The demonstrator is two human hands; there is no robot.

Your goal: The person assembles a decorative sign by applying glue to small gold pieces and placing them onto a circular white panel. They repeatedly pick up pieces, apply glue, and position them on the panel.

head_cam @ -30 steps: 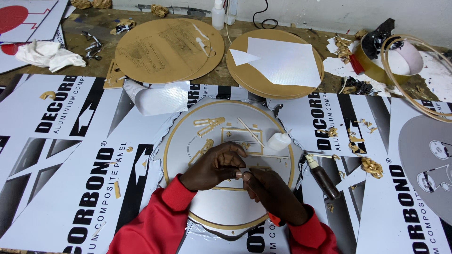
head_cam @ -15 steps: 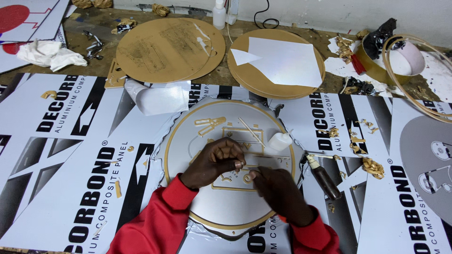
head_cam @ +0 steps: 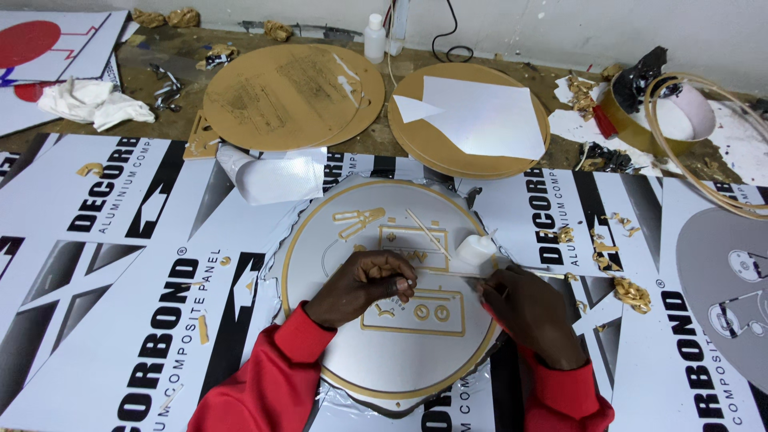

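Observation:
A round silver sign disc with a gold rim and gold cut-out shapes lies in front of me on printed panels. My left hand rests on the disc, its fingertips pinched on one end of a thin pale strip. The strip runs right to my right hand, which is curled at the disc's right edge and grips the other end. A bit of red shows under that hand's fingers. A small white lump sits on the disc just above the strip. Both sleeves are red.
Two brown round boards lie at the back, one under a white sheet. A white bottle, white rags, a gold hoop and gold scraps lie around. A peeled film curl lies left of the disc.
My hands were together at the disc's centre. The right hand has moved right and apart from the left, and the thin strip now stretches between them.

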